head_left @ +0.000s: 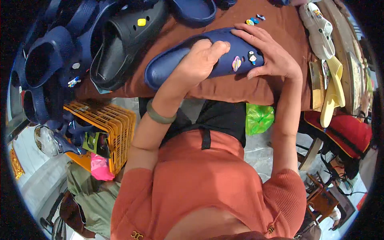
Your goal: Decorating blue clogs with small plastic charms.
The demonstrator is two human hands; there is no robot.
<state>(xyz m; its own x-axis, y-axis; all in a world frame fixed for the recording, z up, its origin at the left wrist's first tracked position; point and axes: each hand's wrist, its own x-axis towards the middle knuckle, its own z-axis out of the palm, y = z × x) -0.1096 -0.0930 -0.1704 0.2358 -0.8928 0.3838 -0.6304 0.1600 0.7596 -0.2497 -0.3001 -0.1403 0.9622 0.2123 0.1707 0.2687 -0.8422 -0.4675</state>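
A navy blue clog [166,66] lies on the brown cloth with its toe to the right. My left hand [200,60] is closed at its opening, thumb on the upper's edge and the other fingers tucked out of sight inside. Around the toe wraps my right hand [276,54], fingers over the far side and thumb at the near side. Two shoe charms sit on the upper: a pink and yellow oval charm [236,63] and a small figure charm [252,58]. Several loose charms [252,21] lie beyond the toe.
A black clog [124,44] with a yellow charm and several navy clogs [46,56] crowd the left. White clogs [318,32] and yellow slippers [334,90] line the right edge of the brown cloth [288,20]. Below stand an orange crate [122,136] and a green bag [260,118].
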